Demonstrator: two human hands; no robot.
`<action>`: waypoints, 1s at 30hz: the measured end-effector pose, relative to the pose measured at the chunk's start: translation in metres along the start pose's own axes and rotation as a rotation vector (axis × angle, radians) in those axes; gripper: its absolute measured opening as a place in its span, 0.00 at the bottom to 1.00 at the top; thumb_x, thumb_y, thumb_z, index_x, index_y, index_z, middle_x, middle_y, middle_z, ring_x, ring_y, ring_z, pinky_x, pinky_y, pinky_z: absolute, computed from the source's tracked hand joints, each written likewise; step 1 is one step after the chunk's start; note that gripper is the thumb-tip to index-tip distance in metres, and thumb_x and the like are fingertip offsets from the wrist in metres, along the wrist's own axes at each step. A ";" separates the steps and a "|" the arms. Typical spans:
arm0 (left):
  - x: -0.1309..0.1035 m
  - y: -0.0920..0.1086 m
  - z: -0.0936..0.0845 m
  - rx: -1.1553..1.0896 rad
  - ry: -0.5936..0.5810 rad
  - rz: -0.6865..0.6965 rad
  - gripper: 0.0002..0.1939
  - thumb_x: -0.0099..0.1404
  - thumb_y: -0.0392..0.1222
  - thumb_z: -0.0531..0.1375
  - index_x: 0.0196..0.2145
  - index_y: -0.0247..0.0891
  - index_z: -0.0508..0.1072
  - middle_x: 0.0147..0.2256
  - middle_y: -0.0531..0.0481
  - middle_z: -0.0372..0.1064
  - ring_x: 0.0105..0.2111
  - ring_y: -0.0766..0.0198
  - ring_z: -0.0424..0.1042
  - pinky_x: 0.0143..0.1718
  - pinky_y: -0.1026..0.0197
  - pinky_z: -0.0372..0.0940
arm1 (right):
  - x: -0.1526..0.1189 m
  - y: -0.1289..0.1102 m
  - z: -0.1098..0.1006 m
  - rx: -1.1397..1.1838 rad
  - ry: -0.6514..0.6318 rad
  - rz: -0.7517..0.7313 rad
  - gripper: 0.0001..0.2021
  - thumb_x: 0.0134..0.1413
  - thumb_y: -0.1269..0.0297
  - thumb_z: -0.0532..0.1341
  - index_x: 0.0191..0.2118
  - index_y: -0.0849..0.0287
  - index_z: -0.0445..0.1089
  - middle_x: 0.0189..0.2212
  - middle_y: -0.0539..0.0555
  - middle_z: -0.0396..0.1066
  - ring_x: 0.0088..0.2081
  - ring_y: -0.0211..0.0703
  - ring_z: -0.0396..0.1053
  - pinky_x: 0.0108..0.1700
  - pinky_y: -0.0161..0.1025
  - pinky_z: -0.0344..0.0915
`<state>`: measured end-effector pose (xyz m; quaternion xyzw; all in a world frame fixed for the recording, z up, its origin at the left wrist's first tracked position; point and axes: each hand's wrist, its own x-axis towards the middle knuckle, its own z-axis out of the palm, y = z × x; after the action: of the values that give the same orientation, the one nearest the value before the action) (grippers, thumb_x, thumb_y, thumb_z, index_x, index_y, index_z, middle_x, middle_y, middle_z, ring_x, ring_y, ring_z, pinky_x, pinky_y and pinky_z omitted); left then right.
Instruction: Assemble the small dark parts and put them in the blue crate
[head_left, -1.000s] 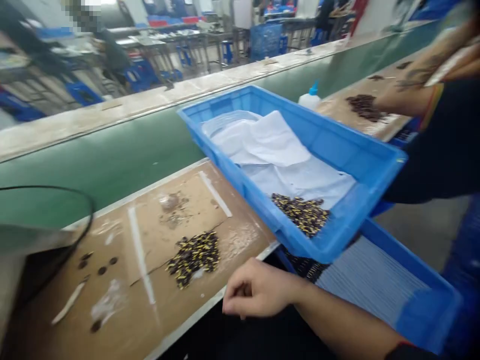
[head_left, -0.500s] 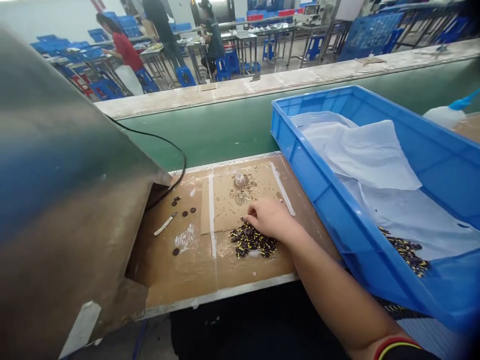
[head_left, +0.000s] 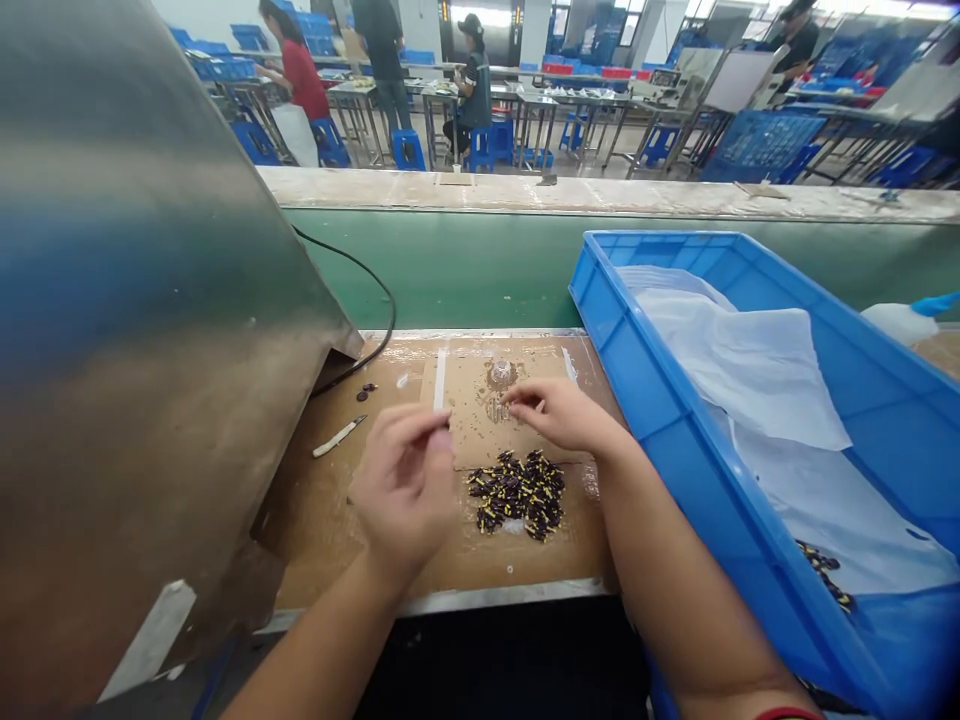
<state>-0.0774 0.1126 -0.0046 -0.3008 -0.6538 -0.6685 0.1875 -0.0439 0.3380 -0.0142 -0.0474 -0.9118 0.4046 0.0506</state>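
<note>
My left hand (head_left: 405, 485) is raised over the board, blurred, with thumb and forefinger nearly together. A small dark thing seems to show at its fingertips, too smeared to name. Over the cardboard sheet (head_left: 469, 440), my right hand (head_left: 562, 412) has its fingers pinched, and whatever they hold is too small to make out. Close by its fingertips stands a small clear round fixture (head_left: 502, 373) with dark stains around it. Below both hands lies a pile of small dark parts with yellow ends (head_left: 517, 490).
A white-handled craft knife (head_left: 337, 437) and a few dark discs (head_left: 363, 395) lie at left, beside a large metal housing (head_left: 187, 330) and a black cable (head_left: 375, 275). On the right stands a blue crate (head_left: 652, 370) with white foam sheets (head_left: 750, 360) and more dark parts. People are farther back.
My left hand has come into view from below. My right hand has lifted off the pile and moved up toward the clear fixture. The camera view has tilted and shifted.
</note>
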 end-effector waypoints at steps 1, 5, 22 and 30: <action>0.010 -0.009 0.013 -0.038 -0.009 -0.045 0.09 0.65 0.32 0.61 0.44 0.37 0.77 0.39 0.45 0.72 0.37 0.63 0.73 0.38 0.60 0.71 | 0.006 0.004 -0.003 0.050 0.104 -0.019 0.08 0.59 0.67 0.63 0.41 0.56 0.79 0.37 0.52 0.80 0.36 0.40 0.75 0.41 0.38 0.69; 0.034 -0.048 0.044 -0.144 -0.070 -0.317 0.12 0.66 0.38 0.63 0.47 0.37 0.77 0.42 0.43 0.74 0.39 0.63 0.74 0.40 0.60 0.71 | 0.031 0.028 0.004 0.147 0.554 0.013 0.08 0.57 0.62 0.65 0.41 0.58 0.79 0.37 0.54 0.81 0.35 0.43 0.75 0.40 0.40 0.70; 0.011 -0.098 0.055 -0.359 -0.082 -0.749 0.12 0.63 0.42 0.67 0.43 0.34 0.77 0.38 0.42 0.76 0.33 0.66 0.74 0.37 0.64 0.70 | 0.051 0.048 0.036 -0.261 0.633 -0.074 0.14 0.68 0.58 0.56 0.47 0.54 0.78 0.46 0.55 0.79 0.46 0.48 0.75 0.52 0.46 0.67; 0.012 -0.095 0.053 -0.345 -0.088 -0.732 0.10 0.63 0.40 0.66 0.43 0.35 0.78 0.38 0.43 0.76 0.34 0.66 0.74 0.34 0.66 0.69 | 0.051 0.047 0.038 -0.339 0.597 -0.087 0.15 0.70 0.59 0.54 0.49 0.55 0.77 0.46 0.55 0.79 0.47 0.49 0.74 0.52 0.46 0.66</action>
<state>-0.1392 0.1738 -0.0708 -0.1037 -0.6032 -0.7775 -0.1445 -0.0974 0.3483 -0.0718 -0.1325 -0.9122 0.2131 0.3239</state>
